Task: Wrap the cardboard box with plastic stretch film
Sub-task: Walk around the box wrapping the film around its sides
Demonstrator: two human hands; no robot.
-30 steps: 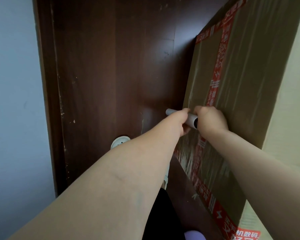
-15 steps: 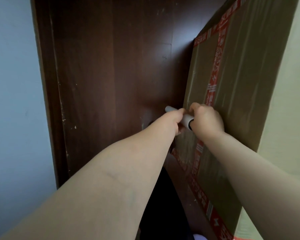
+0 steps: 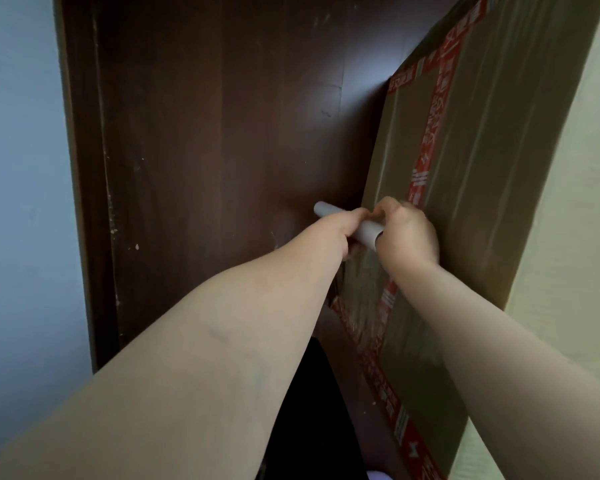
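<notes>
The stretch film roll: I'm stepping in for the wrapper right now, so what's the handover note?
Left hand: closed on the grey roll.
Right hand: closed at the roll's near end, against the cardboard box.
Box: upright, red tape on it, next to the dark wooden door.
Done: film shows on the face below the roll.
Left: how much above is covered is unclear; check it, then keep wrapping.

Cardboard box (image 3: 482, 188) cut off top and right; red tape (image 3: 426, 161) print unreadable.

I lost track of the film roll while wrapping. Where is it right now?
In the head view the film roll sits just right of centre, gripped by the left hand and right hand, against the cardboard box's left edge, before the dark door.
</notes>
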